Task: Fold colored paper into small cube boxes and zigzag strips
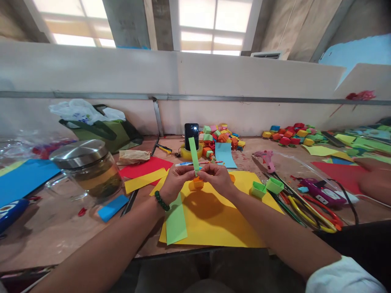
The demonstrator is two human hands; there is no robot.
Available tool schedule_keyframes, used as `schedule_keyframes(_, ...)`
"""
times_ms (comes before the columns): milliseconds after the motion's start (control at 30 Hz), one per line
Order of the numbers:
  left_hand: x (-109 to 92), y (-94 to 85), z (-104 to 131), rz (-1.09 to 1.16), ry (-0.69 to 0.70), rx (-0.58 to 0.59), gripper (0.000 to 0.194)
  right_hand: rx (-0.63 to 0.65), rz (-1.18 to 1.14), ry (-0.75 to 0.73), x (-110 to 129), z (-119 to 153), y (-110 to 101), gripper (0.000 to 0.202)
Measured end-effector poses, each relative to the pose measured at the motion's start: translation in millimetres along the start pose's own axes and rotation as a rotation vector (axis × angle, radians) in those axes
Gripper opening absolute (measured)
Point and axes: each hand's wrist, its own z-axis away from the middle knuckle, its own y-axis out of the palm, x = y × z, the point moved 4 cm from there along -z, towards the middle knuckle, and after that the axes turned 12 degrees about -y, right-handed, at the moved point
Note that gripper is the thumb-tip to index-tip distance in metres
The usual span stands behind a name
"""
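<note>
Both hands meet over a yellow sheet (pixel 232 228), pinching the lower end of a narrow light-green paper strip (pixel 193 151) that stands upright. My left hand (pixel 177 181), with a dark green bead bracelet on its wrist, grips it from the left. From the right, my right hand (pixel 217 179) closes on the same end. Just below the fingers is a small orange folded paper piece (pixel 196 184), partly hidden. A wider light-green strip (pixel 176 224) lies under my left wrist. Two light-green folded paper pieces (pixel 275 185) stand at the sheet's right side.
A glass jar with a metal lid (pixel 91 167) stands at left. Behind the hands are a phone (pixel 191 136), a tape roll (pixel 186 154) and a pile of colored paper cubes (pixel 220 136). At right lie a pink glue gun (pixel 267 159), pliers-like handles (pixel 305 207) and another person's hand (pixel 374 179).
</note>
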Motion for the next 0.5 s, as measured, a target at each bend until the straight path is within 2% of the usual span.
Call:
schedule_keyframes(233, -4.8, 2.5, 6.1, -0.060, 0.066, -0.011, 0.030, -0.060, -0.180, 0.095, 4.3, 1.1, 2.8, 0.045)
schedule_keyframes(333, -4.2, 3.5, 5.7, -0.080, 0.068, -0.001, 0.032, -0.073, -0.200, 0.069, 5.2, -0.2, 2.7, 0.049)
schedule_keyframes(500, -0.5, 1.8, 0.4, -0.034, 0.061, -0.016, 0.034, -0.032, -0.164, 0.010, 3.0, -0.6, 3.2, 0.040)
